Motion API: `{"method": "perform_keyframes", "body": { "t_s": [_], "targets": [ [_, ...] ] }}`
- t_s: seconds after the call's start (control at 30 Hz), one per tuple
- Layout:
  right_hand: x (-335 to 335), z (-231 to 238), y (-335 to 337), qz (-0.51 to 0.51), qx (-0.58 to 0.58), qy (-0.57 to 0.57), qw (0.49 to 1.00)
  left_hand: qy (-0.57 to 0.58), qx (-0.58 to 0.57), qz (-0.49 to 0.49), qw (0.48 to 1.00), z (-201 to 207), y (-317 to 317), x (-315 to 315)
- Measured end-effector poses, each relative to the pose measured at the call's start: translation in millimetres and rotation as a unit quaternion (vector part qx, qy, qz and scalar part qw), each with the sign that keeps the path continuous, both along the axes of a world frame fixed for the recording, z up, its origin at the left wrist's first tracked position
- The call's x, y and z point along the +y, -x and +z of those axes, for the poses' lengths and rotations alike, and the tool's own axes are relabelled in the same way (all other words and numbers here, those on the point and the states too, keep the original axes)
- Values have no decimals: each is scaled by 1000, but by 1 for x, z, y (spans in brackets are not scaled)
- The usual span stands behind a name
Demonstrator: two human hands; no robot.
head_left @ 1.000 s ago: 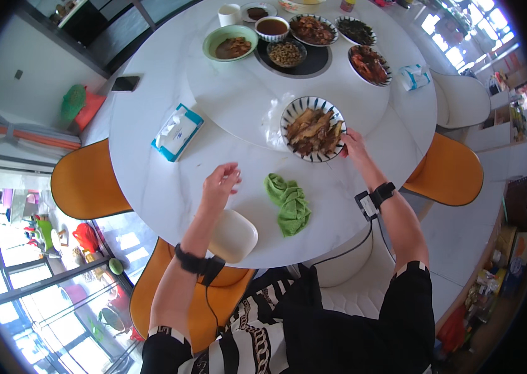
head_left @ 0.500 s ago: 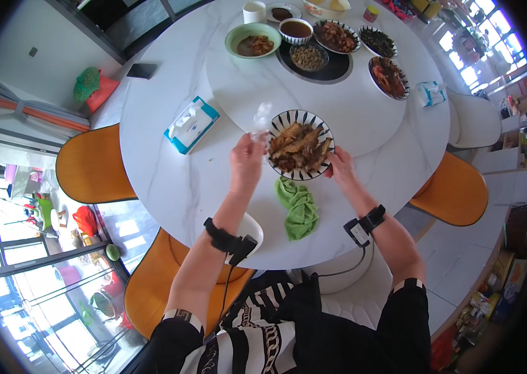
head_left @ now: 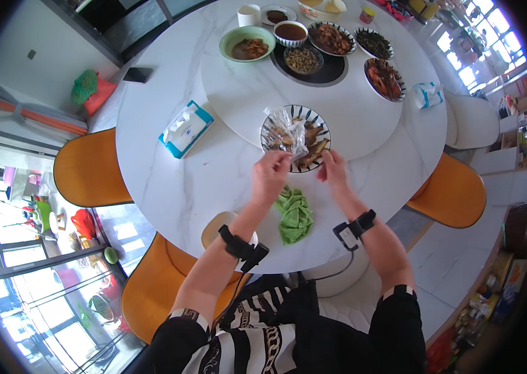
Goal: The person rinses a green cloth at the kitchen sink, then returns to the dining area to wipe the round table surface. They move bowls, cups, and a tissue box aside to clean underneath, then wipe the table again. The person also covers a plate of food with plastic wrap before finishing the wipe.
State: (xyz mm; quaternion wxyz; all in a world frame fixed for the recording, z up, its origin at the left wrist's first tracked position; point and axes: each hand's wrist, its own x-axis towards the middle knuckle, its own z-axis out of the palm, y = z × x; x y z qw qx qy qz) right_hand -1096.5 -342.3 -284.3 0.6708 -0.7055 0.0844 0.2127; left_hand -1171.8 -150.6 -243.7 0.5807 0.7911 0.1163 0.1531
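Observation:
A crumpled clear plastic film [head_left: 299, 138] hangs from the pinched fingers of my left hand [head_left: 271, 176], lying across a white plate with dark stripes [head_left: 325, 129]. On that plate are browned pieces that look like fried fish [head_left: 317, 148], partly covered by the film. My right hand [head_left: 334, 169] is at the plate's right lower rim, its fingers drawn together; whether they grip anything is hidden. The plate sits at the near edge of the round turntable [head_left: 232, 103]. Just below my hands lies a crumpled green cloth [head_left: 294, 218].
Several dishes stand farther back, among them a green bowl [head_left: 221, 45], a bowl of brown liquid [head_left: 291, 31] and a plate of reddish food [head_left: 385, 80]. A tissue pack [head_left: 186, 129] and a phone [head_left: 137, 75] lie leftward. By my left forearm is a pale dish [head_left: 215, 229]. Orange chairs [head_left: 92, 168] flank the table.
My left hand has left the plate's left side and moved right, drawing the film over the food. My right hand has shifted slightly toward the near rim.

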Motion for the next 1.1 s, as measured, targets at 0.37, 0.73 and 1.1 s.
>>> {"method": "perform_keyframes", "body": {
  "t_s": [0.37,0.73,1.1],
  "targets": [
    [84,65,-68,181,-300,390,852,301,280,38,911,-16,0,30],
    [72,49,-78,-59,53,-240,967,316,261,45,911,-22,-4,32],
    [46,53,-31,-47,117,-259,958,623,213,7,753,14,-4,10]
  ]
}}
